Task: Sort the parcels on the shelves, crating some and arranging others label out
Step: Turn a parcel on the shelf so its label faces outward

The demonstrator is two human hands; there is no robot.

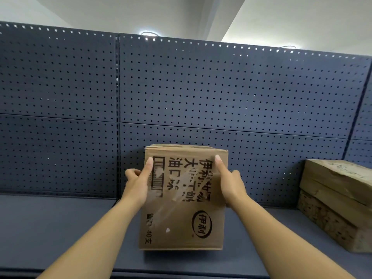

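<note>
Two hands hold one cardboard box (182, 198) at the centre of the view, on a dark blue shelf (60, 228). The left hand (137, 183) clasps the box's left edge, thumb laid flat on the printed front face beside a barcode, the other fingers curled around the side out of sight. The right hand (229, 180) grips the right edge the same way, thumb pointing toward 12 o'clock on the front face, its fingers wrapped behind. Both bare forearms reach in from 6 o'clock.

The box stands on end with its printed face toward the camera; the black characters, the barcode and a round logo all run sideways, rotated a quarter turn. Clear tape glints across the middle of that face. Its lower edge looks to meet the shelf surface, though whether it rests fully or is slightly lifted cannot be told.

At 3 o'clock, well apart from the held box, a stack of brown parcels (336, 202) sits on the same shelf against the back panel, the upper one wrinkled and tilted. Behind everything rises a dark perforated back panel (221, 87), and above it at 12 o'clock a pale ceiling (141, 11) shows.
</note>
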